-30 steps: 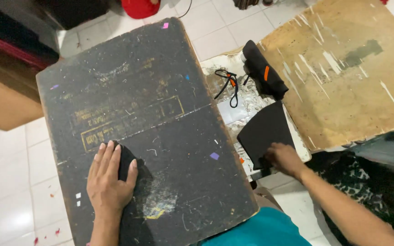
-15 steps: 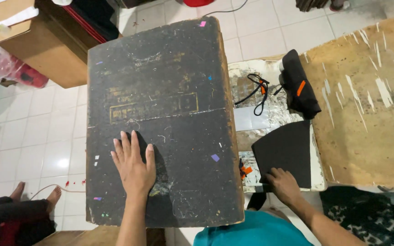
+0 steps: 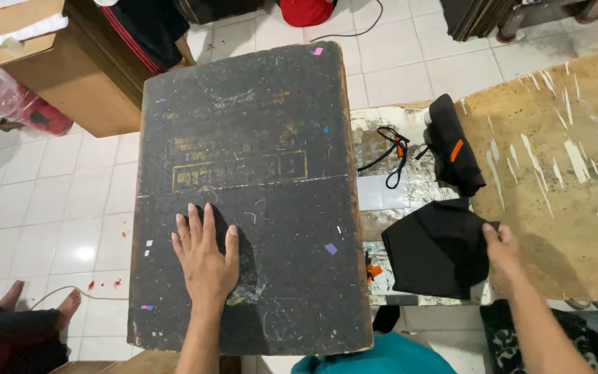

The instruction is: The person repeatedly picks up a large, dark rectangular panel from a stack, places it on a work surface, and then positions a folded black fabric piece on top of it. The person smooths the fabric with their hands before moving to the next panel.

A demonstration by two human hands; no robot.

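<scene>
Left hand (image 3: 205, 260) lies flat, fingers spread, on a big worn black board (image 3: 250, 187). Right hand (image 3: 503, 249) pinches the edge of a black fabric piece (image 3: 434, 249) just beside the board. Above that sits a folded black piece with an orange tab (image 3: 455, 145) and a black cord (image 3: 390, 156). Scratched plywood (image 3: 562, 173) on the right, someone's bare feet (image 3: 43, 305) bottom left.

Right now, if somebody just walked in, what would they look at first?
Probably the big dark board in the middle, scuffed and speckled with bits of coloured paper, with the left hand pressed flat on it. To its right, the right hand touches the edge of a black piece of cloth, beside a worn brown board.
</scene>
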